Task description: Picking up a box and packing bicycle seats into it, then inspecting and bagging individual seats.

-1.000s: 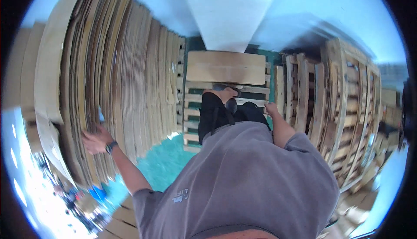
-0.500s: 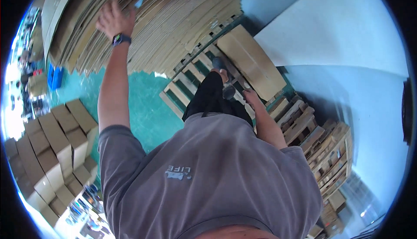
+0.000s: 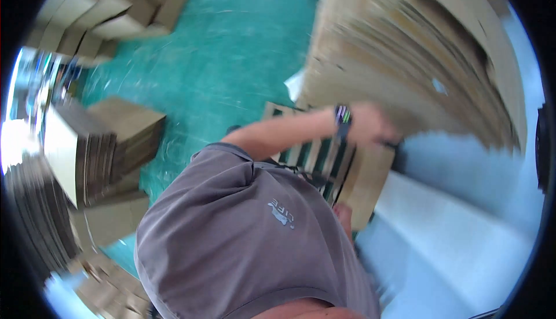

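From where I stand, the far left is crowded with piled brown cartons (image 3: 136,12), and below them a bundle of folded cardboard (image 3: 95,157). Green floor (image 3: 226,52) stretches between those and the person in the grey shirt (image 3: 231,232). Then comes a slatted wooden pallet (image 3: 313,155), low by the legs. The right hand (image 3: 343,213) is down beside the long brown carton (image 3: 368,183) that lies over the pallet's far end; the fingers look curled, but I can't tell whether they grip its edge. Above, the left hand (image 3: 370,123), a watch (image 3: 343,116) on its wrist, reaches across; it is too blurred for me to say if its fingers are spread or closed. Just beyond rises the tall stack of cardboard sheets (image 3: 399,58), with a pale panel (image 3: 452,220) lower right.

I'd judge this a reach across the pallet rather than a lift. Getting hold of the carton would call for both hands at its edges, fingers underneath.
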Demonstrator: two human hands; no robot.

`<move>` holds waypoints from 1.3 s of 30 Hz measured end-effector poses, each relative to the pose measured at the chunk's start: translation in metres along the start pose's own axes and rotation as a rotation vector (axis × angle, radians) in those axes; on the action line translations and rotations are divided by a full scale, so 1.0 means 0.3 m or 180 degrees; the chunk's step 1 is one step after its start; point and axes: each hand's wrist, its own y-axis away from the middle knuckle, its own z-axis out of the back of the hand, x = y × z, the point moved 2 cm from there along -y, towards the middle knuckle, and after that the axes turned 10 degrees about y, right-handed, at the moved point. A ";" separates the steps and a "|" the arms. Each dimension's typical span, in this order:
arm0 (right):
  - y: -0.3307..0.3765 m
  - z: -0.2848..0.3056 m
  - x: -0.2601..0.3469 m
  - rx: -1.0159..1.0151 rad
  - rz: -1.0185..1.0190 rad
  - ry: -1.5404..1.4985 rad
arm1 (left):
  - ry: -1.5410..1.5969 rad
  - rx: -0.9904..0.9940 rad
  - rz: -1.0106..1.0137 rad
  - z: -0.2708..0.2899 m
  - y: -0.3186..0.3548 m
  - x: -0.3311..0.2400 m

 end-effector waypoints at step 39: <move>1.246 -7.081 2.872 0.5152 0.2850 0.5230 | -0.4644 -0.3651 0.8186 2.149 4.775 0.600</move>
